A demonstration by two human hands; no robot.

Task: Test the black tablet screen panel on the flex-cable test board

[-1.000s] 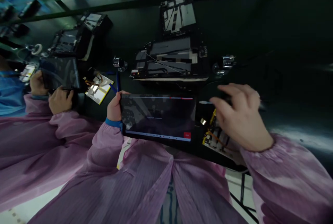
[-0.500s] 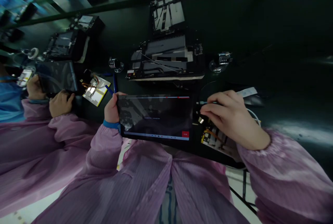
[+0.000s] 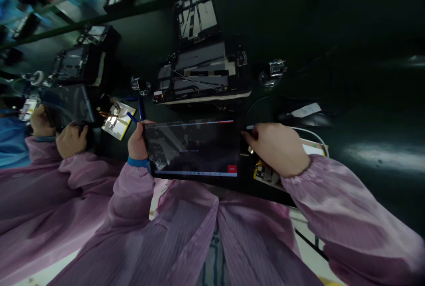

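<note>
My left hand (image 3: 137,143) is closed on the left edge of a dark tablet (image 3: 192,148), thumb on the front. Its lit screen shows a thin bar along the bottom and a red square at lower right. Beside that thumb is a blue stick (image 3: 132,117); whether the hand touches it I cannot tell. At the tablet's right edge my right hand (image 3: 277,146) is pinched, and the fingers hide most of what they hold. A white cable plug (image 3: 249,127) shows just above those fingertips. Below the hand lies a circuit board (image 3: 267,174) with orange ribbon, partly covered.
A stack of opened device housings (image 3: 202,75) stands behind the tablet. Metal stands (image 3: 272,72) flank it. A black pouch with a white label (image 3: 306,110) lies at right, near a white cable (image 3: 310,133). At left, a co-worker's hands (image 3: 72,139) hold another tablet (image 3: 68,104).
My right hand has moved left and turned, bringing its fingertips closer to the tablet's right edge. The whole view has shifted slightly. My left hand keeps its hold.
</note>
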